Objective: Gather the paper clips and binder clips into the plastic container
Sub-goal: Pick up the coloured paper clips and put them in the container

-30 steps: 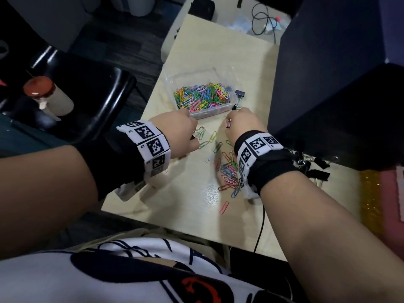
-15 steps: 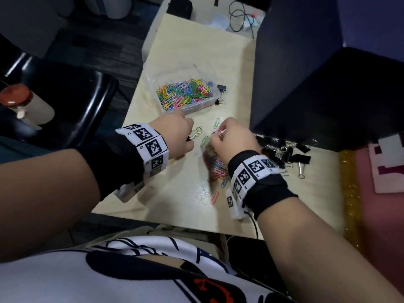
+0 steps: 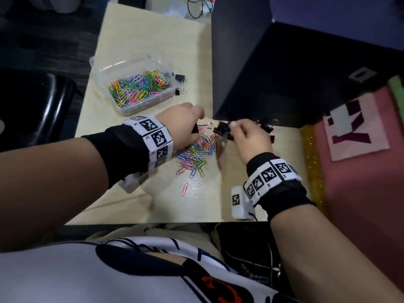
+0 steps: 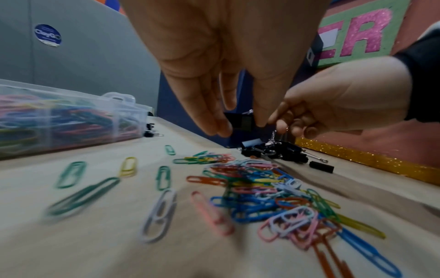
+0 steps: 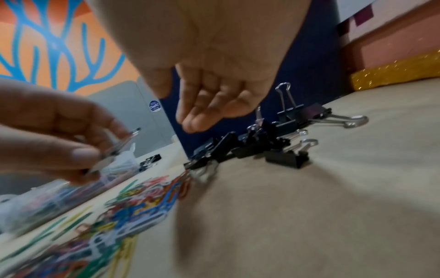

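L hand (image 4: 214, 75) pinches a black binder clip (image 4: 240, 121); R hand (image 5: 209, 90) hangs loose w/ nothing in it, over the clip pile (image 5: 257, 148) by the blue box (image 3: 251, 62). Tub (image 3: 140, 90) holds paper clips, more loose on the table (image 3: 196, 206)

Left hand (image 4: 221, 62) pinching black binder clip (image 4: 240, 121), paper clips (image 4: 257, 190) below

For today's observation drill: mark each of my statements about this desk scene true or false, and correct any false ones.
1. The plastic container holds coloured paper clips. True.
2. The left hand pinches a black binder clip. True.
3. All paper clips are already in the container. False: a loose pile lies on the table.
4. One binder clip lies beside the container. True.
5. The right hand rests on the container. False: it is over the binder clip pile.
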Tool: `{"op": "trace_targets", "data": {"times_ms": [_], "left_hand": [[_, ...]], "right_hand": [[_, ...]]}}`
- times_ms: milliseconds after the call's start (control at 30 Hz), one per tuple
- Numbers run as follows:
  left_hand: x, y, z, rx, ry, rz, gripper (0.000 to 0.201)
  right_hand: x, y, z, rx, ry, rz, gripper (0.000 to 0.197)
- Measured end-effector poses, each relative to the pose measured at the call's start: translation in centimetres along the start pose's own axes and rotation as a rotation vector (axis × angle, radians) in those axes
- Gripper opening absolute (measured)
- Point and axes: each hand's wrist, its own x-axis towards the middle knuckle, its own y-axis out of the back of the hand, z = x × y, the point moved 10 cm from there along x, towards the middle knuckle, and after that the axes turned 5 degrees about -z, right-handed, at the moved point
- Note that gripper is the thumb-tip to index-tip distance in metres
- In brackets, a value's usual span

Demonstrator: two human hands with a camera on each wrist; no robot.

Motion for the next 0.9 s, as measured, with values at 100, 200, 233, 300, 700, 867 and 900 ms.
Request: {"op": "trace_targets", "data": {"times_ms": [100,200,233,300,700,867,900], "left_hand": [[0.6,0.3,1.6,-0.055,-0.056,0.019,0.049],[1.1,0.6,2.4,-0.098,-0.082,0.044,0.050],[1.3,0.6,2.5,-0.113,-0.087,0.047,0.050],[1.4,0.3,2.6,-0.149,-0.093,0.044,0.054],[0.0,-2.1,-6.5,0.183,0.300,-0.088,0.050],[-1.0,-3.8,-5.6,0.137,0.264,-0.148,0.049],[-1.2,-4.1,-5.2,0.131,0.237,-0.165,0.048]], "right_hand": [[-0.1,-1.7,-0.7,0.135,0.033,-0.100,0.020],[0.3,-1.7,-0.8,0.228,0.021,-0.091,0.016],[0.5,-1.5,-0.6,0.266,0.001,-0.086,0.019],[0.8,-1.1,0.1,0.322,-0.057,-0.060,0.022],[0.6,0.7,-0.1,-0.034,-0.125,0.170,0.026],[0.0,-6.3,-3.5,-0.292,-0.025,-0.257,0.040],[-0.2,-7.1,-3.8,-0.345,-0.029,-0.296,0.044]]}}
